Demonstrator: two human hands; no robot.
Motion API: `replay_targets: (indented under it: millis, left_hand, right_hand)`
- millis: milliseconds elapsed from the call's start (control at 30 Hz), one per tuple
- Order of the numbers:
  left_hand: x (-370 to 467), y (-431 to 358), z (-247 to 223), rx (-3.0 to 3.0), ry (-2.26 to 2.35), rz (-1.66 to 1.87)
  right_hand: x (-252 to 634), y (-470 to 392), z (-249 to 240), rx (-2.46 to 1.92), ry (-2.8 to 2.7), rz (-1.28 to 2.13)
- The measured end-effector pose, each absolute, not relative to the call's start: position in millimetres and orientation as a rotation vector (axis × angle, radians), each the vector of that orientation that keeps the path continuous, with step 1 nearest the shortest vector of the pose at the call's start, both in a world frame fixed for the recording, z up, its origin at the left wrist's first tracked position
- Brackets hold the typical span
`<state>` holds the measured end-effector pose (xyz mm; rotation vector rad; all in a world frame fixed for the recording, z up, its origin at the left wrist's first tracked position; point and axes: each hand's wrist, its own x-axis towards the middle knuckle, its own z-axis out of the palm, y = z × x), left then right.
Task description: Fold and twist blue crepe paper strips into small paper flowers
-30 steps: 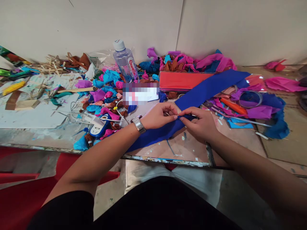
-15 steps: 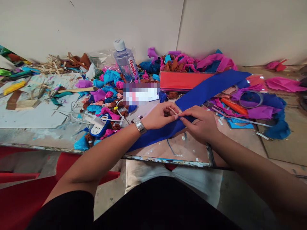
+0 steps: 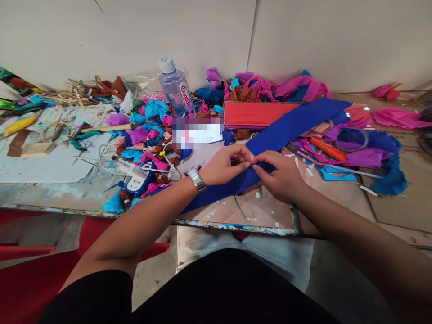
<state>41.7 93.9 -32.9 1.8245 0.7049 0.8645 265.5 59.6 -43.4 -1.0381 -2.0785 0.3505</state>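
Observation:
A long strip of dark blue crepe paper (image 3: 297,121) lies diagonally across the table, passing beneath both hands. My left hand (image 3: 229,165), with a metal watch (image 3: 197,179) at the wrist, is closed in a pinch over the strip. Fingertip to fingertip with it, my right hand (image 3: 276,173) is also pinched. Whatever sits between the fingertips is too small to make out. Behind the hands lies a flat red packet (image 3: 258,114), partly overlapped by the blue strip.
A water bottle (image 3: 177,90) stands among crumpled coloured paper behind a phone (image 3: 199,134). To the left are a blue-and-white power socket (image 3: 138,182) with cables and wooden sticks (image 3: 72,94). A tape roll (image 3: 352,138) and an orange tool (image 3: 328,150) lie right.
Both hands stay pinched together over the blue strip, with only a slight shift of the fingers. The left wrist and its watch have turned a little.

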Motion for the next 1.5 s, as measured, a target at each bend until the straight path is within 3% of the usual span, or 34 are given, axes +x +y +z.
replay_targets:
  millis: [1500]
  left_hand:
    - [42, 80, -23, 2.418, 0.804, 0.969]
  right_hand:
    - [265, 58, -37, -1.063, -2.041, 0.355]
